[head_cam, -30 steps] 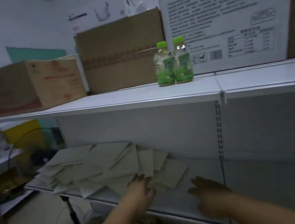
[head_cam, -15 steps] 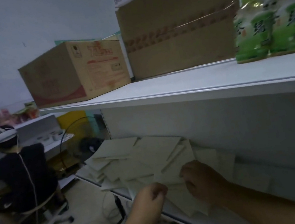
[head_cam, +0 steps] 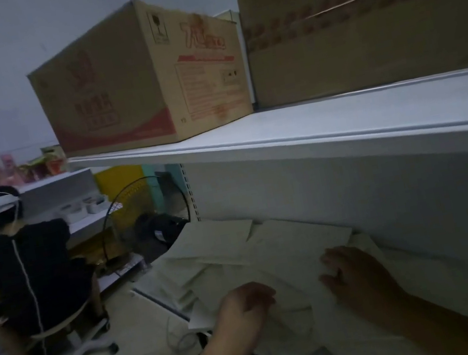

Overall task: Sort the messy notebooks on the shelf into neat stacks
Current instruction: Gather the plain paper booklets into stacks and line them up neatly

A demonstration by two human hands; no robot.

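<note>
One wide-angle camera worn on the head stands close before the shelving, facing forward and down. The upper shelf point(head_cam: 342, 123) crosses mid-frame near eye height, with the cardboard box point(head_cam: 140, 78) looming at upper centre. The lower shelf point(head_cam: 157, 300) lies very near at lower centre, and a seated person point(head_cam: 30, 269) is farther off at left.

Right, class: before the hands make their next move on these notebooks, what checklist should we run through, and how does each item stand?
1. Both hands at the pile: ok; left hand and right hand rest on the notebooks.
2. Notebooks neatly stacked: not ok; they overlap at odd angles.
3. Pile inside the lower shelf edge: not ok; one corner juts past the front.
4. Left hand gripping a notebook: cannot tell; the grip is hidden.
5. Headroom under the upper shelf: ok.
</note>
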